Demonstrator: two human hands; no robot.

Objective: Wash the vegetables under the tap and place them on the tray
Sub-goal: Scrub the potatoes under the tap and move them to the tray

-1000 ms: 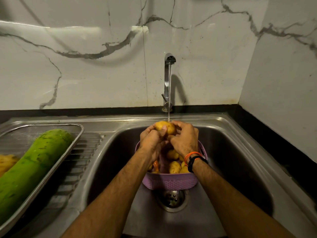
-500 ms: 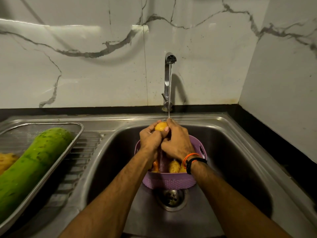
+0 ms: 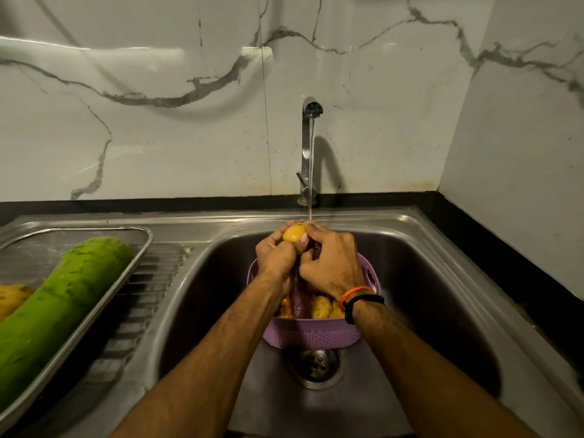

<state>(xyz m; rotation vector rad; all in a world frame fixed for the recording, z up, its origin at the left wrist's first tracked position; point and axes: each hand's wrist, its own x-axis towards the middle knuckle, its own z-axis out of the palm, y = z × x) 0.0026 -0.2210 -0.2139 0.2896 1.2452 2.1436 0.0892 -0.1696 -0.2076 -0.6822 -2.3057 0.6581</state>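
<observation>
A yellow potato (image 3: pixel 293 233) sits under the thin stream from the steel tap (image 3: pixel 308 143). My left hand (image 3: pixel 276 256) grips it from the left and my right hand (image 3: pixel 331 263) curls round it from the right; most of the potato is hidden by fingers. Below the hands a purple basket (image 3: pixel 311 335) stands in the sink (image 3: pixel 436 279) with more potatoes (image 3: pixel 321 307) and something orange inside. On the left drainboard lies a metal mesh tray (image 3: pixel 139 248) holding a long green gourd (image 3: pixel 60 305) and a washed potato (image 3: pixel 11 298).
The drain (image 3: pixel 316 363) lies just in front of the basket. Marble wall panels rise behind and to the right, with a black counter strip (image 3: pixel 505 263) along the sink's right side. The ribbed drainboard (image 3: pixel 151 289) runs between tray and basin.
Both hands closed further over the potato and rubbed it under the stream, so less of it shows than a second ago. Basket and tray stayed still.
</observation>
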